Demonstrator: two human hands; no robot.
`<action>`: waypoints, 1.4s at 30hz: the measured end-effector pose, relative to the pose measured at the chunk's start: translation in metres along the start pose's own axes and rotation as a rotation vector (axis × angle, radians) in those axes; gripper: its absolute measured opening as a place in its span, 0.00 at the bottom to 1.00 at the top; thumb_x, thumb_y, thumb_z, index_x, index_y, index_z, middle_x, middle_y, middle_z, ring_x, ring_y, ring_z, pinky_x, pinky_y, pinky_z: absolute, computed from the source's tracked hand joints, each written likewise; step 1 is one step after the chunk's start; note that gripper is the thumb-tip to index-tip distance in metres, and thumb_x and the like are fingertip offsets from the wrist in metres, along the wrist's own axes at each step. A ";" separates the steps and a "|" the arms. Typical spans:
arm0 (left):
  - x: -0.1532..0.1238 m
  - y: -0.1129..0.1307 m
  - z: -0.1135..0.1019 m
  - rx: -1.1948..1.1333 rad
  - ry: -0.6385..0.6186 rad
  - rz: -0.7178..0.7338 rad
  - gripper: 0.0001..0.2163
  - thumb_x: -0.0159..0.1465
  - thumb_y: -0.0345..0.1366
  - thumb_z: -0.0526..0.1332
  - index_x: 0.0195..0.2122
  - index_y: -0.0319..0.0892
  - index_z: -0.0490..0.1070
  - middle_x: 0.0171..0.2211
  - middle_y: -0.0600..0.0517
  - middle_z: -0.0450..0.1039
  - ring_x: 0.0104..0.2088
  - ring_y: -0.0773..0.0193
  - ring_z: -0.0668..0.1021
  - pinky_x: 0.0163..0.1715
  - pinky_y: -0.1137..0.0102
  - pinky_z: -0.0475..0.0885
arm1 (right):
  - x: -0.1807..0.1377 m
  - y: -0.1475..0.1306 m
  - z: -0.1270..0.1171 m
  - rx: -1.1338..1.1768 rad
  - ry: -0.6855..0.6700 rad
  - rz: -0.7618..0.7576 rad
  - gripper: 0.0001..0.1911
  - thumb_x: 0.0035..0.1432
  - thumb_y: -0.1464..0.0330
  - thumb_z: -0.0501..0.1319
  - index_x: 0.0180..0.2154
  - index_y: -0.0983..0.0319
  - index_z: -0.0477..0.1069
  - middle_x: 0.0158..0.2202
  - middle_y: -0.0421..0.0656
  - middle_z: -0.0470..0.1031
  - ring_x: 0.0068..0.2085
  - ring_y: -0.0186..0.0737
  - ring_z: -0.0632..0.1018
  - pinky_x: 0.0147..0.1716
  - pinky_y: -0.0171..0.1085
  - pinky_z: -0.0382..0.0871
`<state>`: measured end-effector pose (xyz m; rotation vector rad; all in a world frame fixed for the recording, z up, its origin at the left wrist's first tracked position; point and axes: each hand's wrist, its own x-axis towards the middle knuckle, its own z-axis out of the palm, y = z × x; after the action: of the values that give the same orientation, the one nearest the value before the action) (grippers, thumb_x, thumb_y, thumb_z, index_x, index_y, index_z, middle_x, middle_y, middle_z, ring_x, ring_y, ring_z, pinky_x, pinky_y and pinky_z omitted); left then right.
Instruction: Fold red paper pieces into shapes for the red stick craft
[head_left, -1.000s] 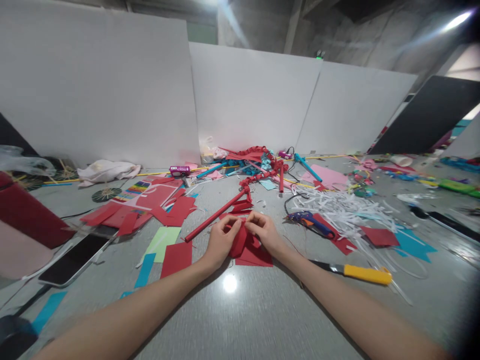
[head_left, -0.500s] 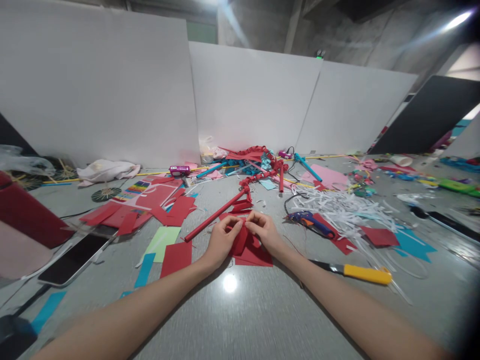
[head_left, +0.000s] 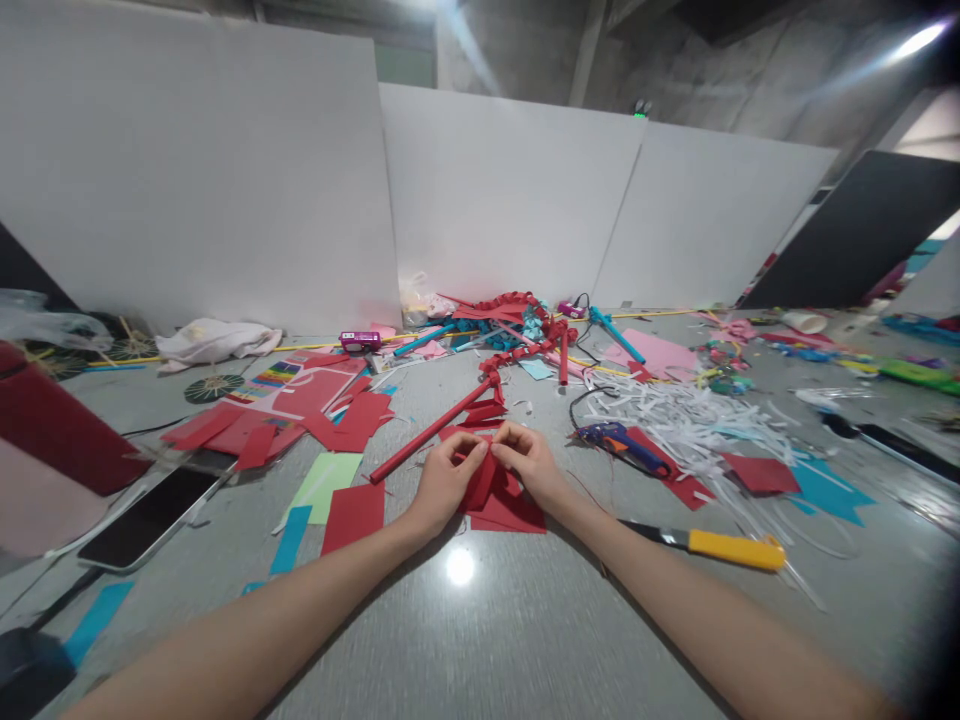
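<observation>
My left hand (head_left: 451, 472) and my right hand (head_left: 529, 460) meet at the middle of the table, thumbs and fingers pinched close together. Between the fingertips is a piece of red paper (head_left: 486, 482), gripped from both sides; its exact fold is partly hidden by the fingers. More red paper sheets (head_left: 510, 517) lie flat under the hands. Just beyond them, a red paper tube (head_left: 431, 432) slants to the left, its upper end by a red folded paper chain (head_left: 517, 352). A separate red square (head_left: 354, 518) rests left of my left wrist.
A craft knife with a yellow handle (head_left: 735, 549) lies beside my right forearm. Beyond it are a blue glue gun (head_left: 622, 445) and a heap of white paper strips (head_left: 675, 415). A phone (head_left: 156, 515) is at left. White panels (head_left: 510, 190) stand behind.
</observation>
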<state>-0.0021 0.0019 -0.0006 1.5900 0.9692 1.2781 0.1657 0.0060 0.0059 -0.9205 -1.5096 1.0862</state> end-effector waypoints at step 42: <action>0.000 0.001 0.002 -0.037 0.015 -0.027 0.14 0.68 0.45 0.60 0.31 0.40 0.72 0.29 0.53 0.72 0.31 0.64 0.73 0.35 0.70 0.67 | -0.003 -0.005 0.000 0.020 -0.089 -0.056 0.14 0.61 0.60 0.66 0.30 0.61 0.69 0.26 0.36 0.65 0.26 0.33 0.64 0.27 0.34 0.57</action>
<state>-0.0005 0.0012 0.0001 1.5368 0.9675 1.2838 0.1665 0.0019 0.0096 -0.8206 -1.5850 1.1119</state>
